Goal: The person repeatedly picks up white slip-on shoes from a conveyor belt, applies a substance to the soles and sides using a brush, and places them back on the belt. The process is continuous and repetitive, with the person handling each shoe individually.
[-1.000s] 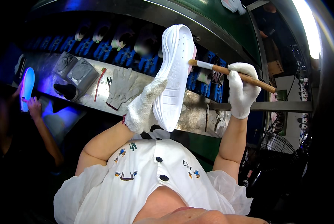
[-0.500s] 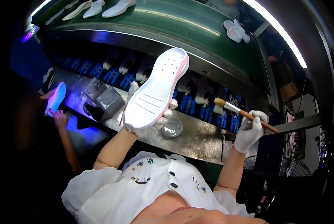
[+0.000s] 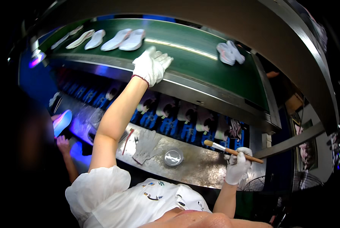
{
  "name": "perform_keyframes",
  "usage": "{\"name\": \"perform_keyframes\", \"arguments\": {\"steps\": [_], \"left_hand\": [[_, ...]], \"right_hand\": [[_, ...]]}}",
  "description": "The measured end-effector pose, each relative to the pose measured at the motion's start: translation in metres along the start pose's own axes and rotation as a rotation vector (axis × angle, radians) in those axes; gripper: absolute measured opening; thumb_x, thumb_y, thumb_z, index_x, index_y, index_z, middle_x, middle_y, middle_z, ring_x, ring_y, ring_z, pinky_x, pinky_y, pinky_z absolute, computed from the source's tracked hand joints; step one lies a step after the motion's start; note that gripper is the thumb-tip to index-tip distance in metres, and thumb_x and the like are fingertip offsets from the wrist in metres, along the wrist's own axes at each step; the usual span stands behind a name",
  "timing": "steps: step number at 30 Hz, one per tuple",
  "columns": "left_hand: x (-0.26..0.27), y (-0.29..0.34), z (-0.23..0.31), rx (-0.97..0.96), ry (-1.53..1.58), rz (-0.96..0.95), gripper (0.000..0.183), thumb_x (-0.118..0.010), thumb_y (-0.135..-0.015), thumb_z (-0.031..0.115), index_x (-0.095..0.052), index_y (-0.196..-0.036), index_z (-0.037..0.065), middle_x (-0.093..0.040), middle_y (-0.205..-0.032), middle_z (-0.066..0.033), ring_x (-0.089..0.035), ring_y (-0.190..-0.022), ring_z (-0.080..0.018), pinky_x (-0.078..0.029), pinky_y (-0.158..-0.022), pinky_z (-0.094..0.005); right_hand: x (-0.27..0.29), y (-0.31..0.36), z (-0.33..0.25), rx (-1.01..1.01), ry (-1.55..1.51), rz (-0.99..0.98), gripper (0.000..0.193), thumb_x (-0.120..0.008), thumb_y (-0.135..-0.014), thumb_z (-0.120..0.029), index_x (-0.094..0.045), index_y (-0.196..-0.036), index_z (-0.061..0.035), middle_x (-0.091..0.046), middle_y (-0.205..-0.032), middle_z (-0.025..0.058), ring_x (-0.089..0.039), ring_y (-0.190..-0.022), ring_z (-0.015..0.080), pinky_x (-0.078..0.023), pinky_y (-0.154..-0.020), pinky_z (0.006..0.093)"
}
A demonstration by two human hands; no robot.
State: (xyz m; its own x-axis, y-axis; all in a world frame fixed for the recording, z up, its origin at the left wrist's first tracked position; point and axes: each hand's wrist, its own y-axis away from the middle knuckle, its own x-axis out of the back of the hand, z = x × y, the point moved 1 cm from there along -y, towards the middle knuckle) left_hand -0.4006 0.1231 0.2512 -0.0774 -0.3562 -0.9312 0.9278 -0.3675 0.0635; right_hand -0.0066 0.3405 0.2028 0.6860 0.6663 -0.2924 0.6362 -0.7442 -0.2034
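Observation:
My left hand [image 3: 150, 67], in a white glove, reaches over the front edge of the green conveyor belt [image 3: 177, 62]. Its fingers are extended and hold nothing. Just beyond it on the belt lies a white shoe sole [image 3: 132, 40], beside another white sole [image 3: 116, 40]. My right hand [image 3: 238, 167], also gloved, is closed round the wooden handle of a paintbrush [image 3: 220, 146] whose bristles point left. The brush is above the metal bench [image 3: 193, 163]. On that bench stands a small clear bowl [image 3: 173, 157].
More soles [image 3: 94, 39] lie at the belt's far left, and a pair [image 3: 230, 52] at its right. Shoe uppers on blue holders [image 3: 168, 123] line the space beneath the belt. Grey gloves [image 3: 146, 146] rest on the bench. At left, another person's hand [image 3: 63, 144] is near a lit sole [image 3: 62, 122].
My left hand has moved up and away from me to the belt and let go of the sole, which now lies there. My right hand with the paintbrush has shifted slightly left and lower.

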Motion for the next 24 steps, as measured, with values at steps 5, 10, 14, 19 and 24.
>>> {"name": "perform_keyframes", "arguments": {"steps": [5, 10, 14, 19, 24], "left_hand": [[-0.079, -0.03, -0.097, -0.091, -1.522, -0.345, 0.059, -0.056, -0.097, 0.032, -0.045, -0.139, -0.008, -0.038, -0.152, -0.025, -0.037, -0.14, -0.0419, -0.04, -0.113, -0.0458], [-0.13, -0.08, -0.201, -0.296, -2.404, -0.423, 0.064, -0.055, -0.096, 0.036, -0.035, -0.149, 0.006, -0.024, -0.16, -0.0167, -0.025, -0.146, -0.0407, -0.036, -0.114, -0.0509], [-0.14, -0.101, -0.238, -0.452, -2.565, -0.406, 0.069, -0.06, -0.093, 0.042, -0.035, -0.15, 0.011, -0.028, -0.158, -0.0148, -0.029, -0.144, -0.0398, -0.032, -0.112, -0.0602], [-0.125, -0.089, -0.19, -0.75, -2.687, -0.452, 0.045, -0.059, -0.091, 0.034, -0.063, -0.128, 0.01, -0.064, -0.129, -0.0181, -0.06, -0.121, -0.0361, -0.033, -0.109, -0.0636], [-0.06, -0.049, -0.037, -0.719, -2.491, -0.686, 0.057, -0.071, -0.085, 0.048, -0.065, -0.118, 0.002, -0.066, -0.115, -0.0234, -0.062, -0.11, -0.0407, -0.05, -0.095, -0.0422]], "right_hand": [[0.029, 0.009, 0.01, 0.018, 0.073, 0.128, 0.007, -0.05, -0.089, -0.01, -0.053, -0.091, -0.0037, -0.048, -0.07, -0.001, -0.038, -0.052, 0.0035, -0.031, -0.048, 0.0171], [0.048, 0.027, 0.022, 0.001, 0.047, 0.238, 0.011, -0.051, -0.084, -0.007, -0.056, -0.092, -0.0008, -0.049, -0.073, 0.0042, -0.041, -0.052, 0.006, -0.035, -0.047, 0.0187], [0.064, 0.035, 0.022, -0.107, 0.113, 0.251, 0.012, -0.05, -0.084, -0.008, -0.055, -0.092, -0.0011, -0.049, -0.075, 0.0051, -0.043, -0.053, 0.0083, -0.036, -0.048, 0.0195], [0.066, 0.032, 0.028, -0.126, 0.065, 0.19, 0.011, -0.052, -0.087, -0.01, -0.055, -0.094, -0.0016, -0.048, -0.078, 0.0038, -0.041, -0.056, 0.0064, -0.034, -0.048, 0.0191], [0.047, 0.036, 0.054, -0.259, 0.002, 0.002, 0.012, -0.059, -0.089, -0.009, -0.059, -0.097, -0.0008, -0.052, -0.073, 0.0015, -0.045, -0.058, 0.0057, -0.035, -0.051, 0.0197]]}}
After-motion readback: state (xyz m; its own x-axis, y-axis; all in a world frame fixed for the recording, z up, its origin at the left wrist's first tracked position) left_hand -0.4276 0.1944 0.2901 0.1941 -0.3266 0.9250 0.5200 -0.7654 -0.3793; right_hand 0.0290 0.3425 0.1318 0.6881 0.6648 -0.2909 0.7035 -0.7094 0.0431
